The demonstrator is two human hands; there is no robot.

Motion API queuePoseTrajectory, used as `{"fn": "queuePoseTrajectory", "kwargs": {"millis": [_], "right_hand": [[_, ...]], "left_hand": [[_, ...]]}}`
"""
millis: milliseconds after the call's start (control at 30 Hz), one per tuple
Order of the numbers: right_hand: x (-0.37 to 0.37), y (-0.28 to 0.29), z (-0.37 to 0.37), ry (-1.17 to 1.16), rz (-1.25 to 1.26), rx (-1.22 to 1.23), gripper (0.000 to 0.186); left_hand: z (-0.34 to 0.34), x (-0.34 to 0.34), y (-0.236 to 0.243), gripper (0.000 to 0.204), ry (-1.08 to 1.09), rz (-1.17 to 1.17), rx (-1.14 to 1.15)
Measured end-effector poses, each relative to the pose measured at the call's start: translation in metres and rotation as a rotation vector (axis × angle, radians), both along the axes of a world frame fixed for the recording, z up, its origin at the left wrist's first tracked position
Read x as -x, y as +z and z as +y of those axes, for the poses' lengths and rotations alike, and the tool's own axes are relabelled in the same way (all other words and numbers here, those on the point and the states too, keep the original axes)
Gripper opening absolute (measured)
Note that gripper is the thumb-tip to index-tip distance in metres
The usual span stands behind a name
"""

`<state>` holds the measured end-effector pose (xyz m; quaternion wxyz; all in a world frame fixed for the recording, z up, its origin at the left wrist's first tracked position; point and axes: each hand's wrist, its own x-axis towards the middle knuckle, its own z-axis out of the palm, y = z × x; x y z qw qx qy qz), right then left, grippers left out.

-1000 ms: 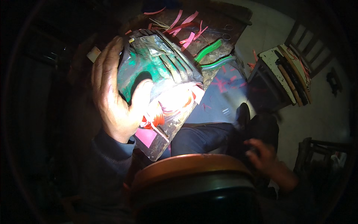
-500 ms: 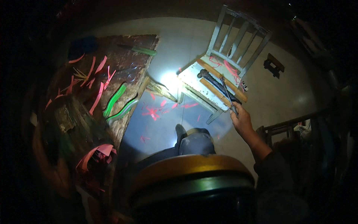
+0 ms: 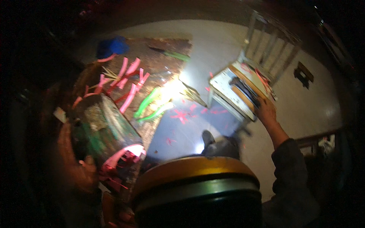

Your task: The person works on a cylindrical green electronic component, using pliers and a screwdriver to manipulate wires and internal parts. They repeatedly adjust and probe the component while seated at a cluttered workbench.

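Note:
At the near corner of the white chair's seat (image 3: 225,81), my right hand (image 3: 267,111) is curled with fingers bent. It meets the end of a dark hammer-like tool (image 3: 245,89) that lies between wooden strips (image 3: 249,78). What sits inside the fingers is hidden. Low on the left, my left hand (image 3: 88,171) is dim and smeared beside a worn, green-stained cylinder (image 3: 102,127); its grip is unclear. Pink strips (image 3: 127,155) stick out of the cylinder's near end.
A worn wooden board (image 3: 152,60) carries pink strips (image 3: 129,97), thin yellow sticks (image 3: 111,75), green curved handles (image 3: 146,102) and a blue item (image 3: 116,45). Pink scraps (image 3: 180,116) litter the floor. A small dark stool-like object (image 3: 303,75) stands far right.
The view has swung left, so the board and chair appear further right. The thin metal-shafted tool in my right hand no longer shows. My left hand and the cylinder are clearer.

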<state>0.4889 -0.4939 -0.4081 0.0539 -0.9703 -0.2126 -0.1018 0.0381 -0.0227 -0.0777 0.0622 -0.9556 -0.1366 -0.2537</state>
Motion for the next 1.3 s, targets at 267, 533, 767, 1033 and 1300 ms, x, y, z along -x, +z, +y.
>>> {"fn": "queuePoseTrajectory", "kwargs": {"millis": [267, 533, 767, 1033, 1300], "right_hand": [[-0.021, 0.044, 0.033, 0.019, 0.084, 0.015, 0.056], [-0.048, 0.138, 0.186, 0.446, -0.073, -0.393, 0.043], [0.040, 0.226, 0.381, 0.846, -0.017, -0.551, 0.039], [0.110, 0.216, 0.547, 0.964, 0.018, -0.376, 0.027], [0.113, 0.193, 0.640, 0.936, 0.018, -0.048, 0.028]], "left_hand": [[0.011, -0.001, -0.007, 0.084, -0.111, -0.170, 0.040], [0.015, -0.004, -0.004, 0.082, -0.143, -0.180, 0.009], [0.007, -0.010, 0.003, 0.050, -0.148, -0.242, 0.010], [0.021, 0.005, -0.007, 0.081, -0.185, -0.096, 0.042], [0.020, -0.004, -0.003, 0.082, -0.190, -0.236, 0.277]]}}
